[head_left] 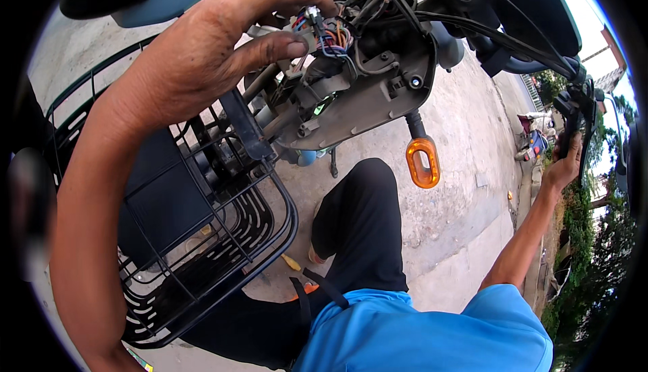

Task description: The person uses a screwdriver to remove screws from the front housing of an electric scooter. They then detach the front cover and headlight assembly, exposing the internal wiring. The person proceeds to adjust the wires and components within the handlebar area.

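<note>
My left hand (196, 55) reaches over the opened front of a motorbike, its thumb and fingers closed around a wiring connector (314, 24). Several coloured wires (337, 40) run out beside the thumb tip. Below them hangs the inner side of a dark plastic cowl (368, 112), with an orange turn signal (423, 163) sticking out from it. Off to the right, my right hand (565, 166) is wrapped round a black handlebar grip (571, 129), arm stretched out. The fingertips of my left hand are partly hidden behind the connector and wires.
A black wire basket (280, 196) juts out under my left forearm. Black cables (466, 21) loop toward the handlebar. Near my foot, a yellow object (291, 262) lies on the concrete ground (466, 237). Plants (580, 264) line the right side.
</note>
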A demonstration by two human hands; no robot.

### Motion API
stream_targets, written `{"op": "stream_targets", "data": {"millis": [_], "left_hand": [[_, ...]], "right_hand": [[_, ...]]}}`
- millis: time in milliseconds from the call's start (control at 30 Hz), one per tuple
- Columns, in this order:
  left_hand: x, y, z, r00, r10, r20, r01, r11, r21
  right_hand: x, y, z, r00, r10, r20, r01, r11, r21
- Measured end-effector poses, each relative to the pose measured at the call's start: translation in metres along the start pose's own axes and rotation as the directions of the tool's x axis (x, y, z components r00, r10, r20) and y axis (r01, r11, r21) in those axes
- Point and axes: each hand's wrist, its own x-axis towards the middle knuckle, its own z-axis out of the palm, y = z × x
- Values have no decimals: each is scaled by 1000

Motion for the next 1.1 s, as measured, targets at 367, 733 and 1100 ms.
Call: {"op": "stream_targets", "data": {"millis": [367,733,1100], "left_hand": [[-2,25,-2,997,-75,25,73,996,46],[-2,55,-5,981,191,-43,-158,901,405],[-5,50,-9,971,220,92,-233,790,567]], "right_hand": [[-10,11,9,999,50,-2,-50,998,36],[-11,0,14,994,93,56,-84,987,-141],[-50,-7,19,991,3,136,11,995,-101]]}}
